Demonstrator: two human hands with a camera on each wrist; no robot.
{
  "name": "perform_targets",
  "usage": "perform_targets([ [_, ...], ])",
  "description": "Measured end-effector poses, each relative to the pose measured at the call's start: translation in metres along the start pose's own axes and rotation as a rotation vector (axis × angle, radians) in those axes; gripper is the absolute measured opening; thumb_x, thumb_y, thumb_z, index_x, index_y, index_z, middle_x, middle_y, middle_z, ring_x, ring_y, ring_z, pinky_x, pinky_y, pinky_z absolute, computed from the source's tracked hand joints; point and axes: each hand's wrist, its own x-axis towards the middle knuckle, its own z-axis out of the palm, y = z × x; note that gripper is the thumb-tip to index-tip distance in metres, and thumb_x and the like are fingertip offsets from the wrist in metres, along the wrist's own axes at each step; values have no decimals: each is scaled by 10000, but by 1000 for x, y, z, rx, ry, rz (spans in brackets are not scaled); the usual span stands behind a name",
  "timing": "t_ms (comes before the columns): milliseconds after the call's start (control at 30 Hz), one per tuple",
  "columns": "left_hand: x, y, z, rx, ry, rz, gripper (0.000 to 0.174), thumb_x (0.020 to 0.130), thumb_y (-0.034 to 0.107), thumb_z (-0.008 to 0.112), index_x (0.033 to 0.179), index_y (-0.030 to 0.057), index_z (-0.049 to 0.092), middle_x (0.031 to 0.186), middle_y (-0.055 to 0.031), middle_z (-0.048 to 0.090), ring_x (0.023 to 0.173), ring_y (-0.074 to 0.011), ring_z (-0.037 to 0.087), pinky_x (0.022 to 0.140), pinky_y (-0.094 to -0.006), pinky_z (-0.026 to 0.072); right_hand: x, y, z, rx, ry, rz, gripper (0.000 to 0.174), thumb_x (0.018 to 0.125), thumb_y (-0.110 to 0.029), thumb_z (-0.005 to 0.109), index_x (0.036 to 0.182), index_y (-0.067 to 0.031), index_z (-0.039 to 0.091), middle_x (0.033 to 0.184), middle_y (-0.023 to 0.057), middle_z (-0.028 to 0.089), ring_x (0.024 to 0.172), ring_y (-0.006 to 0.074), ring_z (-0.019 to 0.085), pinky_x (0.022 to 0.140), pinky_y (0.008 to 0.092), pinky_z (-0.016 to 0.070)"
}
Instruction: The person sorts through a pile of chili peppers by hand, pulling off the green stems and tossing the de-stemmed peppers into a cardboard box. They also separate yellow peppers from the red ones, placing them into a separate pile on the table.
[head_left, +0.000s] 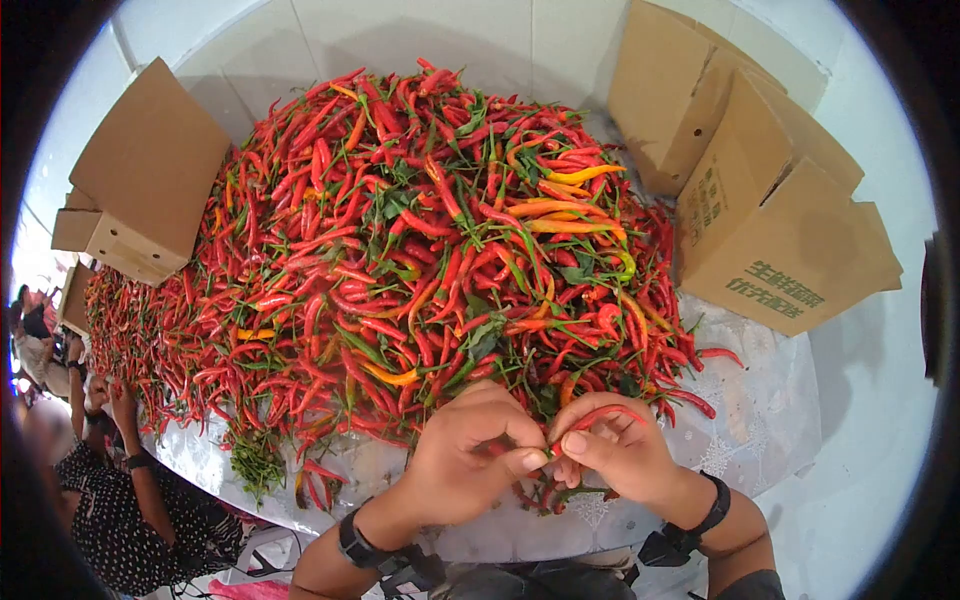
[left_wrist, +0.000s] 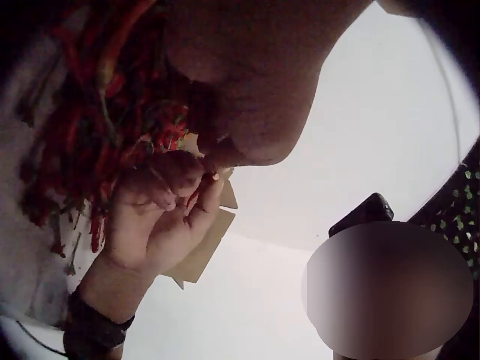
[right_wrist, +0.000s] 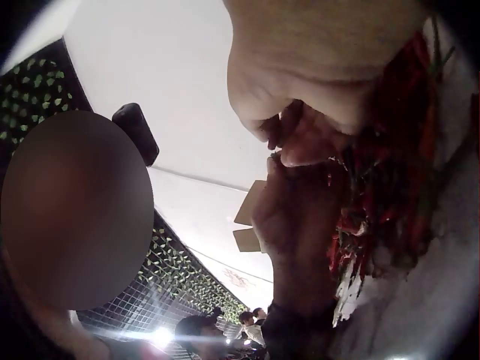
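In the head view, my right hand [head_left: 632,462] grips a red chili pepper [head_left: 612,411] between thumb and curled fingers. The thumb and forefinger of my left hand [head_left: 462,455] pinch the green stem end of the same pepper, so the fingertips of both hands meet there. Just beyond the hands rises a large heap of red chili peppers [head_left: 330,250], with some orange and yellow ones and green leaves mixed in. Both wrist views are dark; the left wrist view shows the right hand [left_wrist: 154,217] facing the left, the pepper mostly hidden.
Brown cardboard boxes stand at the heap's right [head_left: 790,240] and left [head_left: 150,180]. A small pile of green stems [head_left: 257,465] lies on the patterned white tablecloth [head_left: 760,400]. At the far left, another person in a dotted garment [head_left: 125,510] reaches to the heap.
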Motion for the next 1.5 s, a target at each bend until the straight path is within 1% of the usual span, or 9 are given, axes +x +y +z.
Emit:
perform_targets([
  [200,-5,-1,-4,-197,116,-111,87,770,52,720,823,60,652,806,-39,631,758,-198,561,724,-332,425,7,-4,-11,157,134,-171,120,950,-104,606,1002,3,617,885,92,668,725,139,654,595,258,546],
  [333,-1,0,-8,-132,3,5,52,800,87,691,809,61,646,801,-47,632,760,-216,560,737,-355,419,7,-12,-16,-21,302,-382,110,939,-69,595,1023,3,600,896,86,643,730,116,628,595,240,518],
  [467,1,4,-5,10,-30,37,60,817,105,688,798,64,648,790,-52,639,758,-233,568,735,-362,419,23,-5,-29,-482,558,-660,145,881,5,659,1017,-30,622,807,3,560,691,68,531,596,213,429],
  [567,0,4,-2,34,-19,3,68,832,118,690,812,53,683,788,-50,645,763,-210,566,737,-346,423,24,-13,-31,-967,589,-615,137,857,9,685,976,-51,652,767,1,559,692,76,530,613,236,431],
  [800,2,9,5,85,-58,19,112,875,130,692,904,27,723,789,-56,659,749,-203,584,703,-335,438,18,-15,-28,-1249,531,-977,209,798,-45,751,997,-67,692,870,114,694,750,275,662,654,332,524],
  [1167,-7,-8,11,-174,192,-260,192,922,139,698,1054,0,679,917,-75,653,844,-132,615,739,-264,483,12,9,3,-1086,166,-997,286,786,17,738,1065,-5,684,989,154,698,825,281,700,681,331,576],
  [1300,-8,-9,18,-351,292,-244,183,934,77,664,1100,8,630,971,-67,656,917,-119,629,753,-261,509,11,1,6,-996,159,-844,198,862,-62,693,1055,-19,688,958,140,698,819,270,678,702,345,545],
  [1400,-8,0,23,-171,337,-221,148,925,27,634,1069,11,607,956,-68,659,921,-112,641,683,-269,521,7,0,-1,-896,190,-697,184,951,-178,633,1027,-22,692,922,102,686,754,206,619,683,305,484],
  [1500,-8,5,17,5,176,-169,142,886,-5,626,1021,21,592,903,-86,656,831,-132,658,605,-296,511,11,6,-4,-787,211,-661,145,938,-148,655,1002,-20,674,881,63,655,734,143,593,640,271,465],
])
